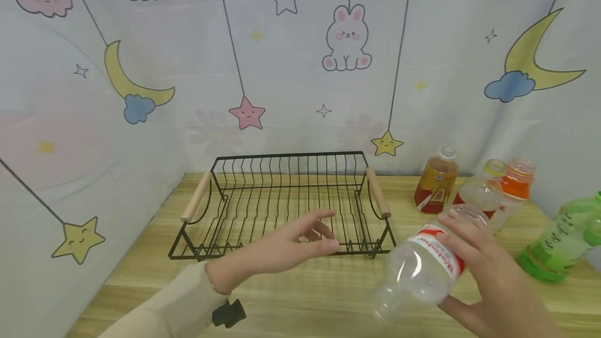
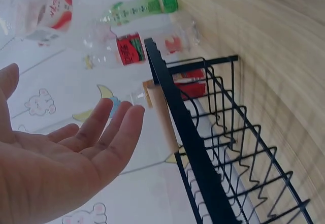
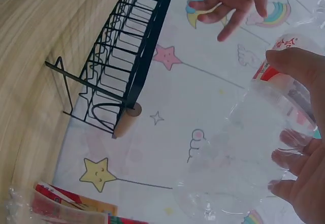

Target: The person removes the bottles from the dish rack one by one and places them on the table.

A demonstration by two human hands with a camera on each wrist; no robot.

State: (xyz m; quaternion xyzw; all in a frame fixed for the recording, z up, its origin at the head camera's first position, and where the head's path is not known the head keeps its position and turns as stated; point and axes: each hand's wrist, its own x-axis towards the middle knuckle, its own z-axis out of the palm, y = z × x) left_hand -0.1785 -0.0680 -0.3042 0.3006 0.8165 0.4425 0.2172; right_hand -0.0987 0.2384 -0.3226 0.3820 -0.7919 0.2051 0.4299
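Note:
My right hand (image 1: pixel 493 275) grips a clear plastic bottle (image 1: pixel 418 267) with a red and white label, held tilted over the table. Its neck points down and toward the left in the head view. In the right wrist view, thumb and fingers wrap the bottle (image 3: pixel 228 142) on opposite sides. My left hand (image 1: pixel 300 244) is in the air with its fingers loosely spread, nothing in them. It overlaps the front edge of a black wire dish rack (image 1: pixel 281 156) in the head view. The left wrist view shows that palm (image 2: pixel 61 173) bare, beside the rack's wooden handle (image 2: pixel 163 117).
On the right side of the wood-patterned table (image 1: pixel 300 296) stand an amber bottle (image 1: pixel 436 181), a clear bottle with a yellow neck ring (image 1: pixel 483 189), an orange-labelled bottle (image 1: pixel 516 186) and a green bottle (image 1: pixel 554 244). A cartoon-printed curtain (image 1: pixel 300 67) hangs behind.

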